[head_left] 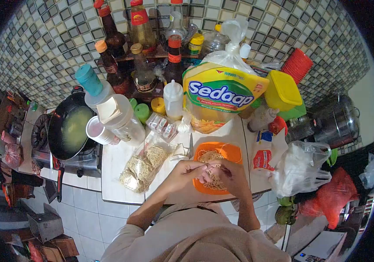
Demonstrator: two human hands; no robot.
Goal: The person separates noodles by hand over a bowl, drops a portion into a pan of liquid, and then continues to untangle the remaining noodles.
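Both my hands meet above an orange plastic container (229, 150) that holds dry noodles (208, 156). My left hand (190, 170) is closed, its fingertips pinched round some noodle strands. Facing it, my right hand (229, 173) is closed on the same small bunch, fingers curled inward. The hands cover much of the container's middle. Left of them lies a clear plastic pack of dry noodles (141, 170), with more noodle cakes inside. A knife blade (191, 146) stands out just behind my left hand, beside a small torn wrapper (180, 151).
A wok with oil (74, 129) sits on the stove at left, its handle pointing toward me. Clear jars (125, 126), a squeeze bottle (173, 99) and a Sedaap bag (222, 89) line the back. White plastic bags (300, 168) crowd the right side.
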